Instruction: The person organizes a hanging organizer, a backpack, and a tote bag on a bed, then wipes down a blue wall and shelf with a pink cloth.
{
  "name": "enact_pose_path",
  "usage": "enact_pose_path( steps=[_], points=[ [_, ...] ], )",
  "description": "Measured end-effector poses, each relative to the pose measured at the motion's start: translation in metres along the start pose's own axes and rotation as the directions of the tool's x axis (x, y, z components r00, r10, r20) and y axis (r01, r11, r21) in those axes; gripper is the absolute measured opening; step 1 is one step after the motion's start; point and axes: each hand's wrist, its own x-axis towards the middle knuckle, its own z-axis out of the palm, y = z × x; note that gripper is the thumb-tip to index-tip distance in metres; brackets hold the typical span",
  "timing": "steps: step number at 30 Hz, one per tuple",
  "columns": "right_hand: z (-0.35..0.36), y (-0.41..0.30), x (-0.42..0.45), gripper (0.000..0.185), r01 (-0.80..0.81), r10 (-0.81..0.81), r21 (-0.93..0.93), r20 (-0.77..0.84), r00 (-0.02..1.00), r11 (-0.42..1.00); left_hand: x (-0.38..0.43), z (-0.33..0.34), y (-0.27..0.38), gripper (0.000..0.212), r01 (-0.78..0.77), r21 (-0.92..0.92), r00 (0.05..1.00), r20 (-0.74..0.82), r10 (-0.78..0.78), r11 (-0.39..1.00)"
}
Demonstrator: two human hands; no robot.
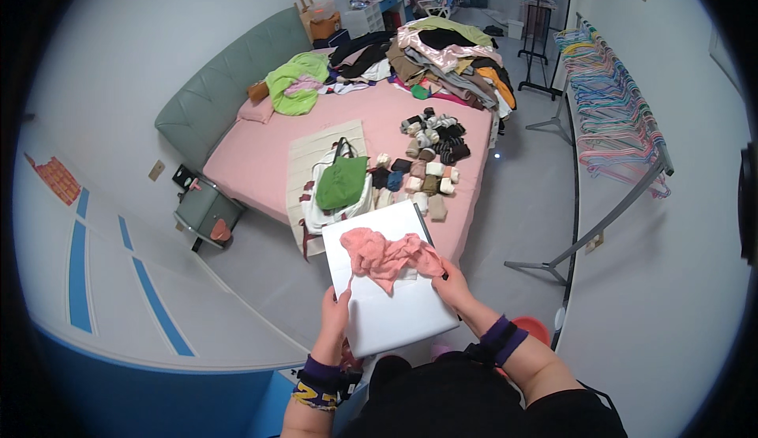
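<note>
A crumpled coral-pink cloth [379, 257] is spread between my hands, above a white flat-topped stand or box [397, 319] right in front of me. My right hand [453, 287] grips the cloth's right end, and a small dark spot shows by the fingers. At the left side of the white top, my left hand [336, 313] pinches a thin drawn-out corner of the same cloth. Part of a pale patch shows beneath the cloth. Whether the cloth rests on the white top or hangs just over it, I cannot tell.
Beyond stands a bed [254, 159] bearing a green bag [342, 183], several rolled socks [432, 133] and a large clothes heap [444, 59]. To the right is a metal rack [616, 207] full of hangers [610, 100]. A red basin [532, 328] sits on the floor; a nightstand [207, 216] is left.
</note>
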Motion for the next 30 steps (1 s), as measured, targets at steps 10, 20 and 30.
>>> enact_pose_path(
  steps=[10, 20, 30],
  points=[
    [0.031, 0.07, 0.033, 0.051, 0.097, -0.067, 0.088, -0.298, 0.952, 0.991, 0.097, 0.024, -0.034, 0.036, -0.149, -0.05, 0.969, 0.192, 0.155, 0.988],
    [0.059, 0.184, 0.12, 0.05, 0.124, -0.065, 0.104, -0.445, 0.893, 0.987, 0.222, 0.081, -0.123, 0.043, -0.278, -0.018, 0.923, 0.271, 0.272, 0.96],
    [0.1, 0.264, 0.174, 0.057, 0.349, -0.245, 0.15, -0.466, 0.85, 0.925, 0.291, 0.093, -0.195, 0.052, -0.384, -0.026, 0.904, 0.192, 0.382, 0.923]
  ],
)
